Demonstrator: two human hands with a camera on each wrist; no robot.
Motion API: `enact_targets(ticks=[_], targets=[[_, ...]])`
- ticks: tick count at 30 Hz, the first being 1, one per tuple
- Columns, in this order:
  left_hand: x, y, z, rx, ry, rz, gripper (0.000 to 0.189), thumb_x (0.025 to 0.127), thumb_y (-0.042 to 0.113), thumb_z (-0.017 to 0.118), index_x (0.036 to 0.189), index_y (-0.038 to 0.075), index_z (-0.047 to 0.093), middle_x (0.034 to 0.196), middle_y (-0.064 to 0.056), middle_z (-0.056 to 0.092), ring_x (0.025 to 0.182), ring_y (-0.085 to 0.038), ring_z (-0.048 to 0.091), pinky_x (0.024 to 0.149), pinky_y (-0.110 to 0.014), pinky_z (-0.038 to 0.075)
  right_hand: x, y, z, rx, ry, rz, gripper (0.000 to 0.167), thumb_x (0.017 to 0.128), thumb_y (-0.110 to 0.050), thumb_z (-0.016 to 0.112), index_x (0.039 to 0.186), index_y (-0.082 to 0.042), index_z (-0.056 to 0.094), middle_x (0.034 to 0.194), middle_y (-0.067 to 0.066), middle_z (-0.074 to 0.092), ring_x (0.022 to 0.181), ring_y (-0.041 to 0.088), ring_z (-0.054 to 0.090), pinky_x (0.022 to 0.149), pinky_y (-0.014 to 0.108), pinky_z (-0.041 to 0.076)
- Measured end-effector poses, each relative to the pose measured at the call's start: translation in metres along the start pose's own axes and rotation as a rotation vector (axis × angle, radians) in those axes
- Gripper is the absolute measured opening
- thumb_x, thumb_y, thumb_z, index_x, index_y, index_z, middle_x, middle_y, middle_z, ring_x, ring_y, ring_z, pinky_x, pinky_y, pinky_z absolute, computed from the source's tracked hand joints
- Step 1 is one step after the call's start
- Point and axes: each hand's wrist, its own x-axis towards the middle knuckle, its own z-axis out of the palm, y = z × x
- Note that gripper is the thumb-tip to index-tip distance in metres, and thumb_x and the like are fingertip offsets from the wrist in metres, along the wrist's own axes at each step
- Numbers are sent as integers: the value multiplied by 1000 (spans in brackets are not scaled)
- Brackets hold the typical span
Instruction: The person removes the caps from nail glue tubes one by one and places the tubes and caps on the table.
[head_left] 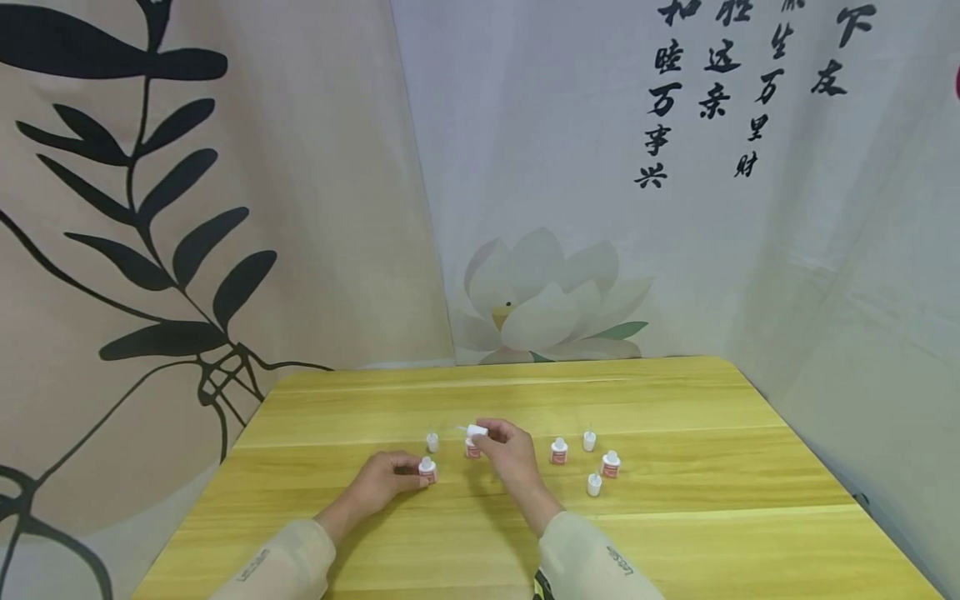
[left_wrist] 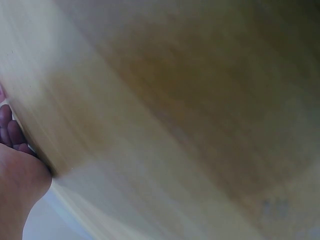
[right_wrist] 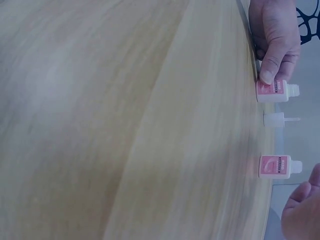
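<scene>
My left hand [head_left: 387, 482] holds a small white bottle with a pink label [head_left: 427, 472] between thumb and fingers, upright at the tabletop. My right hand [head_left: 507, 450] pinches a white brush cap [head_left: 476, 431], tilted sideways, its thin stem pointing left. Just below that cap stands another pink-labelled bottle [head_left: 472, 450], partly hidden by the hand. Between the two bottles a second brush cap [right_wrist: 274, 120] stands with its stem up. In the right wrist view the left thumb lies on the label of its bottle [right_wrist: 271, 92]. The left wrist view catches only part of the left hand [left_wrist: 20, 175].
To the right are two more pink-labelled bottles [head_left: 559, 452] [head_left: 611, 465] and two upright white brush caps [head_left: 589, 441] [head_left: 595, 485]. The wooden table [head_left: 375, 400] reaches back to a printed curtain [head_left: 337, 208].
</scene>
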Motion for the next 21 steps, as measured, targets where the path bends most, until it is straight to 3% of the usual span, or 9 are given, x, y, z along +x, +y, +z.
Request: enact_targets(ticks=[8,15,21], targets=[[0,0,0,-12,2,2,20,84,22,79,101,11,76,101,-1,71,95,-17,63,89,-39,51,0,-1,0,-16,-16,32,30,94,-9,64,120,5,65,105,13,67,93,21,60,78,29,49],[-1,0,0,-17,5,-4,21,84,21,79,102,11,76,101,-1,71,95,-17,62,88,-39,51,18,28,0,11,0,37,27,91,-10,68,115,1,66,105,9,67,93,16,60,85,35,52],[-1,1,-1,-11,1,-8,21,84,22,79,103,11,76,102,-1,71,96,-17,62,89,-41,51,22,38,1,27,10,32,36,89,-12,70,123,-1,65,111,9,66,98,18,60,92,45,51]])
